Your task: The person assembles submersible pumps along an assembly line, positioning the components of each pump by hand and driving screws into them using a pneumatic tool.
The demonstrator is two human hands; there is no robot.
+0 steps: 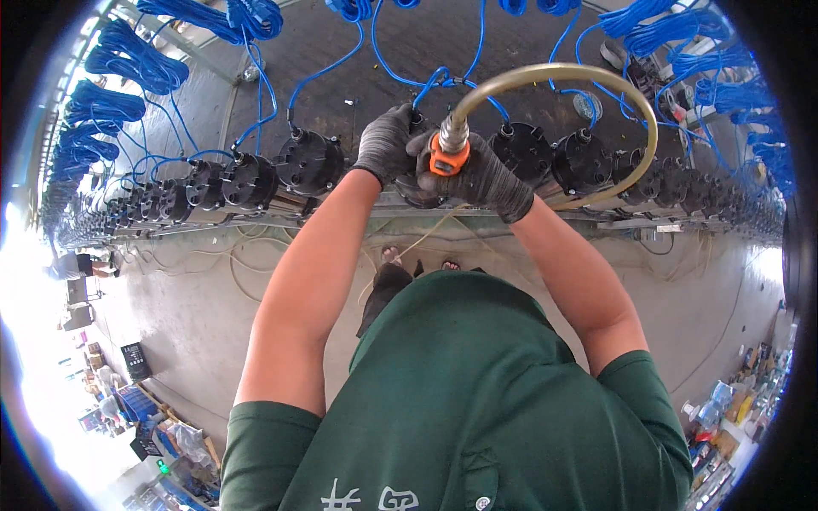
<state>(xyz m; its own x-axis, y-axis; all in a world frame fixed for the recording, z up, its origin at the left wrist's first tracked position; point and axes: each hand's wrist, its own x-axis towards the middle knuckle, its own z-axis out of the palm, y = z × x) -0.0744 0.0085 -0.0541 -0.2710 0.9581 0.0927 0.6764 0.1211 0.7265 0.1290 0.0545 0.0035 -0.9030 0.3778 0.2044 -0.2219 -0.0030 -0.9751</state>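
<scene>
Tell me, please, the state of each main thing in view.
Left hand, gloved, exact grip unclear.
Right hand, gloved, fingers closed around orange tool.
Orange tool, joined to hose.
Hose, bent into a wide loop.
Blue cables, coiled in bundles.
Black units, lined up side by side.

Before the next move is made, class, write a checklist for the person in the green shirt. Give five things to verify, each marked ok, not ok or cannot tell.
1. Both hands gloved: ok; grey gloves cover the left hand and right hand.
2. Orange tool held: ok, in the right hand.
3. Hose joined to the tool: ok, a metal fitting links them.
4. Hose clear of the black units at right: cannot tell; it crosses them in view, contact unclear.
5. Tool's working end seated: cannot tell, hidden beneath the right hand.
</scene>
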